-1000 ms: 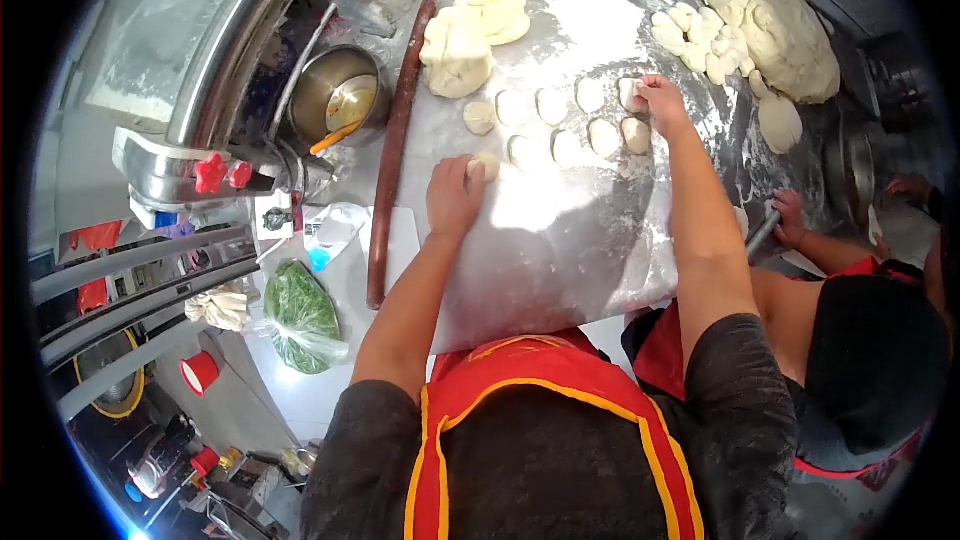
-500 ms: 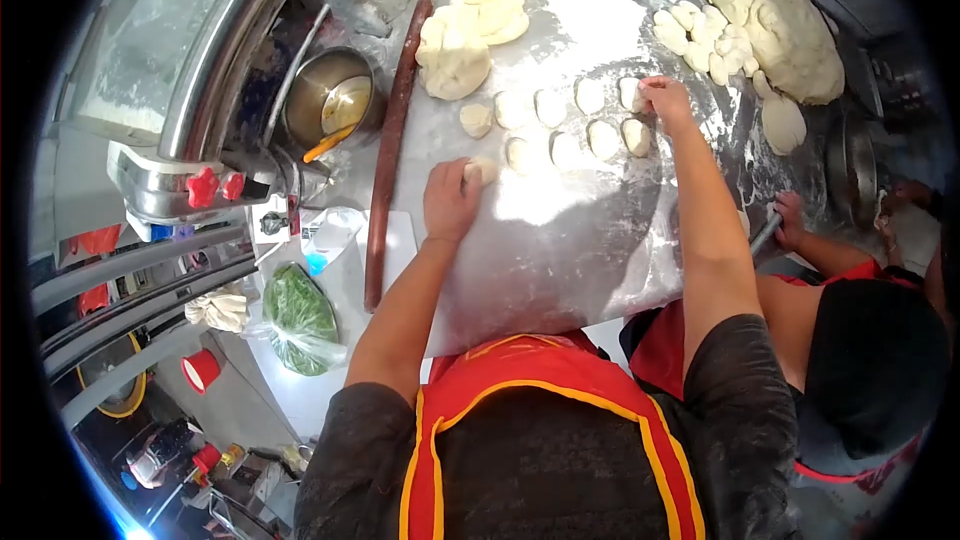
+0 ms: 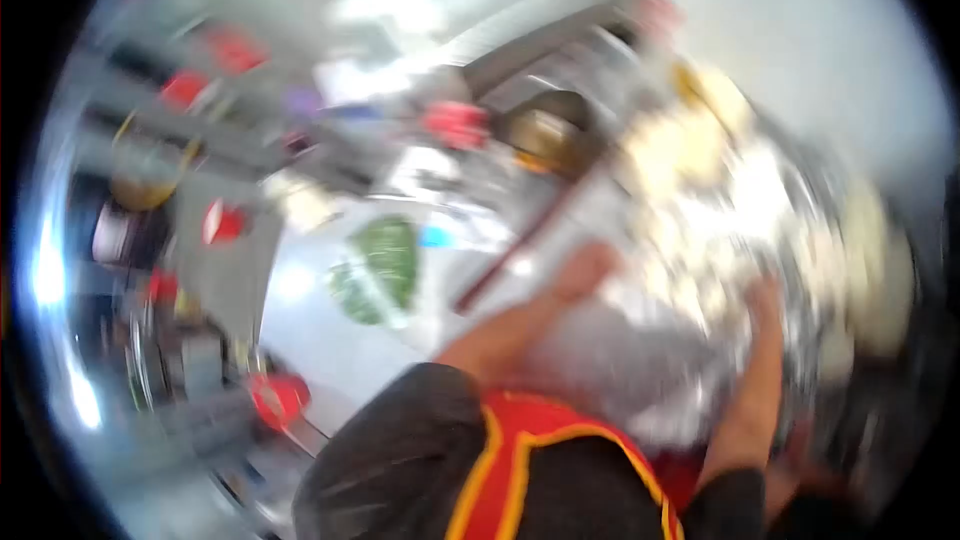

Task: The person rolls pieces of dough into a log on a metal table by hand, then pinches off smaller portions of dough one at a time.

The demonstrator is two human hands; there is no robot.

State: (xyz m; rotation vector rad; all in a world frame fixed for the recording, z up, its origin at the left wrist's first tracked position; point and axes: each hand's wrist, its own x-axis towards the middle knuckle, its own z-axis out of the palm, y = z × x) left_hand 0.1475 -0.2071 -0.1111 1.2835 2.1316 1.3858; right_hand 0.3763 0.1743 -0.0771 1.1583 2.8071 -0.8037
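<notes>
Swung view, hands [image 3: 590, 265] [image 3: 765, 292] inside table [image 3: 615, 360] edge

The bench [image 3: 630, 355] is shiny metal; the dough [image 3: 690, 145] looks matt, the rolling pin [image 3: 535, 232] wooden, the bag [image 3: 372, 278] glossy clear plastic, the apron [image 3: 500, 470] cloth.

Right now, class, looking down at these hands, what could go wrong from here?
First, the rolling pin lies close to the left hand, so a sideways sweep might knock it. Second, the small dough pieces sit clustered near the right hand too; a careless nudge could press some together, and they may stick. The blur hides whether either hand grips one.
</notes>
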